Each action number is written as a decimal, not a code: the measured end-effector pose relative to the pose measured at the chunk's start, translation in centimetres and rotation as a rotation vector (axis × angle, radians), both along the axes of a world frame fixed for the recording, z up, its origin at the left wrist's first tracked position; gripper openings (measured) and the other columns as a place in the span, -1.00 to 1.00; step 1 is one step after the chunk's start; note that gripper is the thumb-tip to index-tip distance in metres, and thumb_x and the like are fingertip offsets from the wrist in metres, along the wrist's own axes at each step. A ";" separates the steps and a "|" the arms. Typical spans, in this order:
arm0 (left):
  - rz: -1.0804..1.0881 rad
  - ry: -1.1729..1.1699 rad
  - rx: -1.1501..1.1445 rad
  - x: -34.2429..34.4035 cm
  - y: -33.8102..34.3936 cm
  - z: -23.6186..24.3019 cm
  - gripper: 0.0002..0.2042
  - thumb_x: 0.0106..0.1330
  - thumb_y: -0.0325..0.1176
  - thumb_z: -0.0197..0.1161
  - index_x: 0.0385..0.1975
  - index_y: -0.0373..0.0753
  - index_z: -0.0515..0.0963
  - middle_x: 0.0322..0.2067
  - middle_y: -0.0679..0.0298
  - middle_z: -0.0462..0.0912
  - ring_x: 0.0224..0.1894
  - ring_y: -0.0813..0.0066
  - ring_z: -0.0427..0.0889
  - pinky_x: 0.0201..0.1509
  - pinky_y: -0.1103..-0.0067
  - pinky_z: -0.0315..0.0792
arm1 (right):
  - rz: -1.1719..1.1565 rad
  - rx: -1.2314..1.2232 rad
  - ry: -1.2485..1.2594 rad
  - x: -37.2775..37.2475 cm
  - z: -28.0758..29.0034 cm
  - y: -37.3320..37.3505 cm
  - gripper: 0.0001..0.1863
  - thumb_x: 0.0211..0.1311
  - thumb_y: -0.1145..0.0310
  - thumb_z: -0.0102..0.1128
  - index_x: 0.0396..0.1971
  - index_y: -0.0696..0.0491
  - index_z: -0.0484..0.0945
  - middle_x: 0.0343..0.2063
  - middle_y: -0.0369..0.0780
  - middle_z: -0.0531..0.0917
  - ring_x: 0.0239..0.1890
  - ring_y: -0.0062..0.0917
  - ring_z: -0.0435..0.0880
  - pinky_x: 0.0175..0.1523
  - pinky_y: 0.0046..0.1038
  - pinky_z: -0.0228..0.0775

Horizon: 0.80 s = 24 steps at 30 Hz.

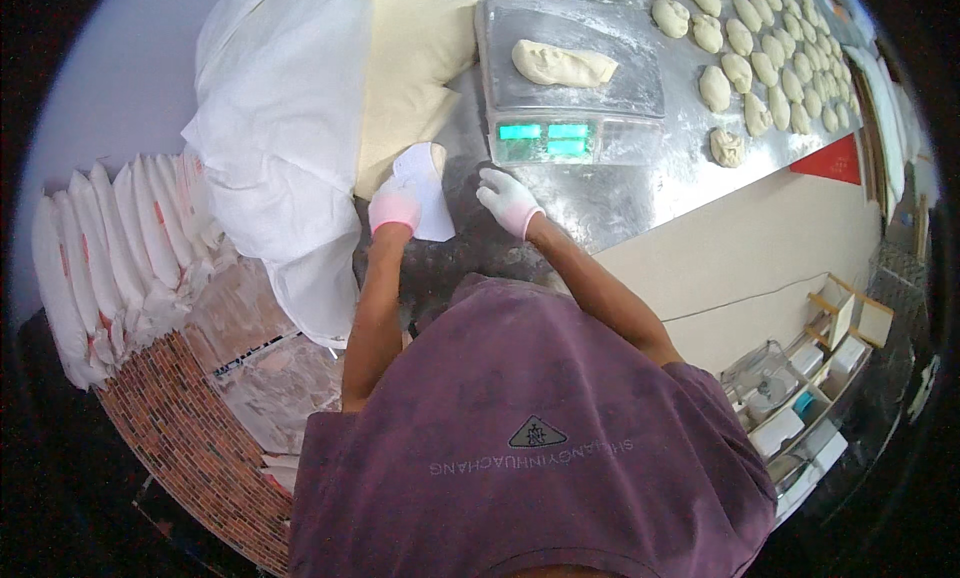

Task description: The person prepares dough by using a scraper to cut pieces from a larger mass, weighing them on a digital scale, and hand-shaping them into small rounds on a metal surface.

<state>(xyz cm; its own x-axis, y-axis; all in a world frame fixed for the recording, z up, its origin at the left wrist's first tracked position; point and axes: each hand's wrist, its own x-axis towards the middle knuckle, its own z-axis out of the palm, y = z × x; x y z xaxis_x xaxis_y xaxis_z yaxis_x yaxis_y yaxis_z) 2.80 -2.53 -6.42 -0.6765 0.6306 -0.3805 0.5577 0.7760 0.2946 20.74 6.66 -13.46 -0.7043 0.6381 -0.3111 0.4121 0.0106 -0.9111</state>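
My left hand (395, 204), in a white glove with a pink cuff, is closed on a flat white dough scraper (432, 200) at the near edge of a large dough slab (405, 73). A white cloth (275, 118) covers the slab's left part. My right hand (508, 202), gloved the same way, rests on the metal table (610, 208) just in front of the scale, its fingers loosely bent, with nothing visible in them. On the digital scale (640, 78) lies one long dough piece (563, 65). The scale's display glows green.
Many rounded dough pieces (740, 70) stand in rows at the far right of the table, with a single rough piece (727, 148) near its edge. Full white sacks (130, 243) line the floor at left. A shelf of containers (800, 403) is at lower right.
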 end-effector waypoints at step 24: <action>0.118 -0.557 0.614 4.1 -1.3 2.9 -0.71 0.25 -0.37 0.03 -0.14 -0.44 0.46 -0.21 0.15 0.59 -0.14 0.43 0.52 -0.06 0.55 0.35 | -0.152 1.192 -0.257 3.9 6.7 17.1 -0.69 -0.16 0.43 0.08 -0.28 0.03 0.52 -0.24 -0.04 0.52 -0.14 -0.12 0.47 -0.03 -0.19 0.34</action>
<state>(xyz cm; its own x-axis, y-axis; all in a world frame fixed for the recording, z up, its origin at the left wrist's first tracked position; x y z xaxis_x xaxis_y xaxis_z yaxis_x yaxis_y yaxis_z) 6.95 -3.85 -3.53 -0.5658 0.7716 -0.2906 0.1304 0.4317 0.8925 24.65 23.75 -6.78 -0.6020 0.6888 0.4039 0.6479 0.7170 -0.2571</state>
